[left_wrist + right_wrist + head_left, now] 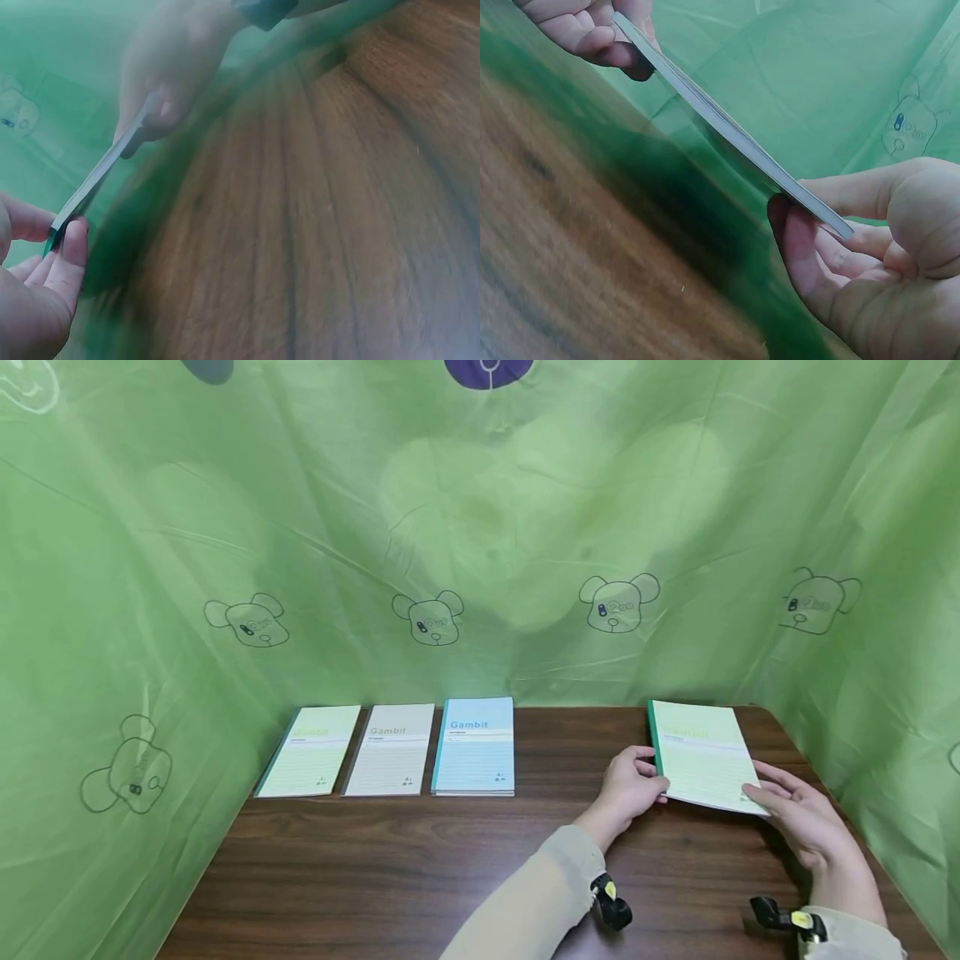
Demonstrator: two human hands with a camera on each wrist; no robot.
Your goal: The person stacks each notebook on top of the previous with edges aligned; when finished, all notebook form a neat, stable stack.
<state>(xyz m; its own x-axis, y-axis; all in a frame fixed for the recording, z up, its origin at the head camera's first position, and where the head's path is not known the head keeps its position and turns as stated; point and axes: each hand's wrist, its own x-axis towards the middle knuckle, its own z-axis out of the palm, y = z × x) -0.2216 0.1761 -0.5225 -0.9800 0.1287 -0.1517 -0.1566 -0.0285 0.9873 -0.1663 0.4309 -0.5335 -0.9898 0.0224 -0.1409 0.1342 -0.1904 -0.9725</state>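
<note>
A pale green notebook (705, 760) with a dark green spine is held between both hands at the table's right side. My left hand (630, 787) pinches its spine edge, thumb on one face and fingers on the other. At the opposite edge, near the lower right corner, my right hand (806, 818) grips it the same way. Seen edge-on in the right wrist view, the notebook (720, 127) is raised off the table, a dark shadow under it. The left wrist view also shows the notebook (97, 172) edge-on between the hands.
On the brown wooden table (375, 877), three notebook spots line the back left: a pale green notebook (311, 756), a grey notebook (390, 756) and a blue notebook (474, 752) that looks stacked. Green curtain (510, 527) with bear drawings surrounds the back and sides.
</note>
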